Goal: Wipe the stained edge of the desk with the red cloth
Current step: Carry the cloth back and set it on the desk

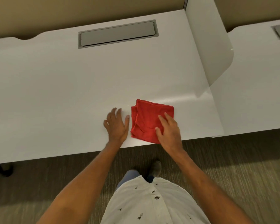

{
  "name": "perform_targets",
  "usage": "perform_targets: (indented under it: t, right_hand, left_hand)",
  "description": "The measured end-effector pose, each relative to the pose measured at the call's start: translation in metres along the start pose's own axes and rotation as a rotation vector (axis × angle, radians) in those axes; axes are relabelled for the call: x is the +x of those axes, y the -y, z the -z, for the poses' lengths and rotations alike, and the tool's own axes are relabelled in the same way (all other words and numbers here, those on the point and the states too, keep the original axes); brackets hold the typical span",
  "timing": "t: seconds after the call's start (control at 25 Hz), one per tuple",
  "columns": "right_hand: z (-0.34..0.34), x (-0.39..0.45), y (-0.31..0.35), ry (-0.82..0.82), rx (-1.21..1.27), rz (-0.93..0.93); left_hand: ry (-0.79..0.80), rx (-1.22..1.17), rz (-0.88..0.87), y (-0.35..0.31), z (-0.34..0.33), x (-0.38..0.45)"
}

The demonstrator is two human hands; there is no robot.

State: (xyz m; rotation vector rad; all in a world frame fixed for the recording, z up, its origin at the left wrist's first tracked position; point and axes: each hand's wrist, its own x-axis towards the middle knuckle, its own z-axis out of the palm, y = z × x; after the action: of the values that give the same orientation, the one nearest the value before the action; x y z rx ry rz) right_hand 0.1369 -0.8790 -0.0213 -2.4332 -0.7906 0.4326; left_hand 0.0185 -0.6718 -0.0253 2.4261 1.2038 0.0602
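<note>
A folded red cloth (145, 120) lies flat on the white desk (63, 94), close to the desk's front edge. My right hand (168, 131) rests on the cloth's right half with fingers spread, pressing down rather than gripping. Just left of the cloth, my left hand (116, 125) lies flat on the bare desk top, fingers apart, holding nothing. The front edge of the desk (81, 155) runs from lower left to right; no stain is visible on it from here.
A grey cable-tray lid (118, 34) is set into the back of the desk. A white divider panel (207, 50) stands at the right, with a second desk (257, 78) beyond it. Carpet floor (233, 167) lies below, and a dark chair caster (4, 169) at the lower left.
</note>
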Motion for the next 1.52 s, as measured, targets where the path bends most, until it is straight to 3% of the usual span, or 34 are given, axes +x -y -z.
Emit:
perform_targets:
  t: [0.2, 0.4, 0.56, 0.72, 1.0, 1.28, 1.52]
  right_hand:
    - [0.012, -0.001, -0.003, 0.000, 0.062, -0.312]
    - [0.006, 0.006, 0.018, 0.030, 0.191, -0.363]
    - [0.000, 0.020, 0.045, 0.045, 0.269, -0.415]
    - [-0.017, 0.055, 0.105, 0.012, 0.385, -0.410]
    - [-0.073, 0.157, 0.257, 0.001, 0.544, -0.334]
    - [-0.136, 0.264, 0.391, 0.108, 0.724, -0.258]
    - [-0.172, 0.350, 0.481, 0.182, 0.757, -0.202]
  left_hand:
    - [0.073, -0.041, 0.012, -0.047, -0.017, -0.028]
    - [0.166, -0.022, -0.012, -0.050, -0.011, -0.012]
    - [0.265, -0.292, 0.074, -0.030, 0.008, 0.004]
    - [0.279, -0.489, 0.154, 0.015, 0.053, 0.050]
    - [0.146, -0.756, 0.229, 0.128, 0.163, 0.164]
    - [0.091, -1.059, 0.337, 0.232, 0.243, 0.268]
    - [0.051, -1.161, 0.354, 0.286, 0.286, 0.356]
